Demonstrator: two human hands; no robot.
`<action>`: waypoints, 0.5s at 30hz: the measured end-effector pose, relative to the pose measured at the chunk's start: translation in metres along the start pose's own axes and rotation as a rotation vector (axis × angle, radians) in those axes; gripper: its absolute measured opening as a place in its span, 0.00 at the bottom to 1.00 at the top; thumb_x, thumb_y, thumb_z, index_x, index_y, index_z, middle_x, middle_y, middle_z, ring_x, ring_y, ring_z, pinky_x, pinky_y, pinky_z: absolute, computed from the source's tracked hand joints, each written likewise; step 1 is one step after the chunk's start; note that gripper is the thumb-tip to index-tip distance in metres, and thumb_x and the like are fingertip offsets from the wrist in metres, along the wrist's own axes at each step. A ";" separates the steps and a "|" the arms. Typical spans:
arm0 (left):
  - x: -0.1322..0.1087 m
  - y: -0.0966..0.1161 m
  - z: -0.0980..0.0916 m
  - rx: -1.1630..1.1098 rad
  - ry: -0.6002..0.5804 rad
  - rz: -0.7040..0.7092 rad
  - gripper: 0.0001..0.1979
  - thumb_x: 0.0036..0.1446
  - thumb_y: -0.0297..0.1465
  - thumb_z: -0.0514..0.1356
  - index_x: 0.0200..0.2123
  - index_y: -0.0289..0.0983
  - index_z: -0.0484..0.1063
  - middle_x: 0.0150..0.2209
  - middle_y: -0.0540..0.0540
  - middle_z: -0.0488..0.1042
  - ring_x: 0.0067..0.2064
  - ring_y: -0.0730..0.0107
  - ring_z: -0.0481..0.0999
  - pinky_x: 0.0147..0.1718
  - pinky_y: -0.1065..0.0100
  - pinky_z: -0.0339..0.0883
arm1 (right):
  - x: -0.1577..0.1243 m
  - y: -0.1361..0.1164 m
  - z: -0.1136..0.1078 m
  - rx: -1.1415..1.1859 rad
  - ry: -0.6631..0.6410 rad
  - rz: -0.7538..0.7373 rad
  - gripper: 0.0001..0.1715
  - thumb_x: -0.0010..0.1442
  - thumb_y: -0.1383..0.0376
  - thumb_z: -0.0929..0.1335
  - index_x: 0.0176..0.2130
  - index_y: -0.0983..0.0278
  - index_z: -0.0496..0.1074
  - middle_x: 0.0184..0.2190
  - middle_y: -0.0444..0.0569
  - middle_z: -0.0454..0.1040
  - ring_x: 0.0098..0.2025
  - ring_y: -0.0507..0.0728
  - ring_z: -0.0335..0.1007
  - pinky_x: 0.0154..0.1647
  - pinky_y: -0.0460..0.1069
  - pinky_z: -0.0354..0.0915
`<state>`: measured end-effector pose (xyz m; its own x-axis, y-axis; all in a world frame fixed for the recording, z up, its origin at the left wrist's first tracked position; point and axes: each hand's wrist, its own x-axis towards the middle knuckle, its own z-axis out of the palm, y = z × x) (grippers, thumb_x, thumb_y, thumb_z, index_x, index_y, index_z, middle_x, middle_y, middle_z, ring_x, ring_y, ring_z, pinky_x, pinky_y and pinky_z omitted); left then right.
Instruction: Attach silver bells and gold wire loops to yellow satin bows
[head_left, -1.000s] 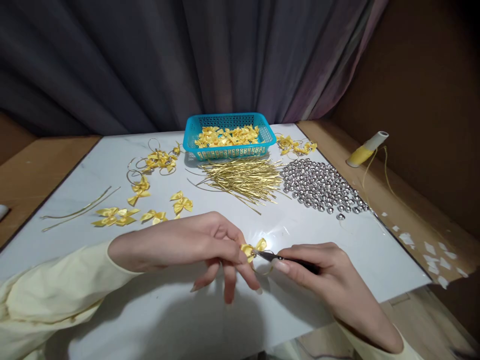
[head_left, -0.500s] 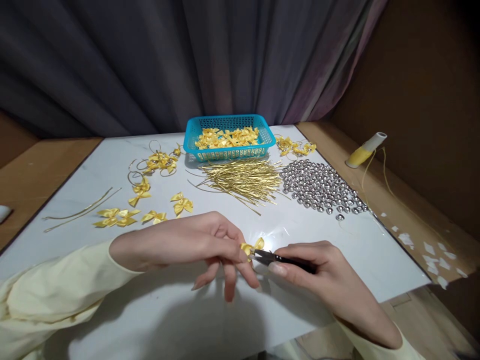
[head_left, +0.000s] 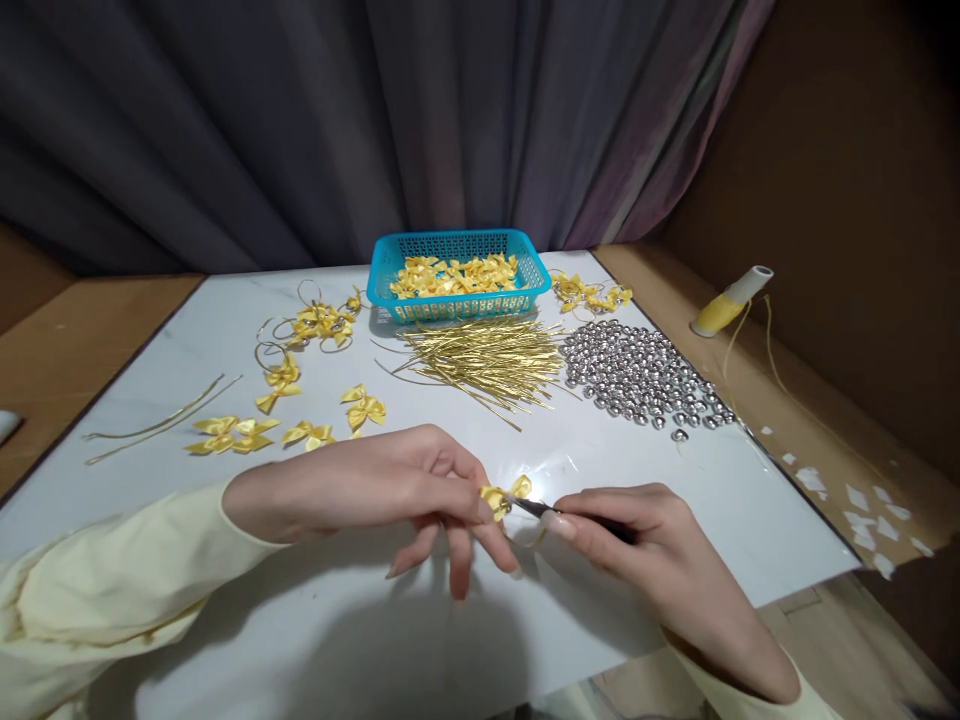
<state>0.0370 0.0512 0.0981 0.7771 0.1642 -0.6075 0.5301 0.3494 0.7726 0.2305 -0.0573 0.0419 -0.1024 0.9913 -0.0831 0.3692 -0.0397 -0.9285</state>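
Between thumb and index finger, my left hand (head_left: 420,490) pinches a yellow satin bow (head_left: 519,488), its other fingers spread below. Wrapped round small black snips (head_left: 592,518), my right hand (head_left: 660,540) is just right of the bow. The blades point left and their tips are at the bow's middle, with their gap too small to make out. A thin thread end (head_left: 538,540) hangs under the bow. My left fingers hide part of the bow.
A blue basket (head_left: 459,308) of yellow bows stands at the back. In front lie gold twist ties (head_left: 487,362) and silver beads (head_left: 637,370). Loose bows (head_left: 232,435) are on the left. A thread spool (head_left: 731,300) and white scraps (head_left: 811,480) are on the right.
The snips' blades, apart before, have come together at the bow and turned slightly. My left hand has hardly moved.
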 end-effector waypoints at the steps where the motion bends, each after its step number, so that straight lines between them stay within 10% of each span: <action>1: 0.000 0.000 0.000 0.000 0.008 -0.001 0.10 0.58 0.28 0.53 0.26 0.31 0.66 0.38 0.41 0.77 0.21 0.83 0.72 0.14 0.83 0.54 | 0.000 0.001 0.000 0.008 0.000 0.008 0.16 0.57 0.56 0.66 0.28 0.64 0.76 0.19 0.42 0.67 0.23 0.49 0.55 0.23 0.43 0.53; 15: -0.001 -0.002 0.001 0.030 0.022 0.002 0.10 0.58 0.25 0.51 0.25 0.32 0.65 0.39 0.42 0.77 0.22 0.83 0.72 0.15 0.82 0.55 | 0.003 0.001 0.003 0.005 -0.073 0.047 0.16 0.55 0.55 0.66 0.31 0.63 0.77 0.21 0.42 0.66 0.24 0.49 0.52 0.23 0.44 0.51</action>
<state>0.0356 0.0499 0.0976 0.7707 0.1850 -0.6098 0.5389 0.3215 0.7786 0.2279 -0.0547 0.0394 -0.1523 0.9764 -0.1529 0.3704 -0.0871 -0.9248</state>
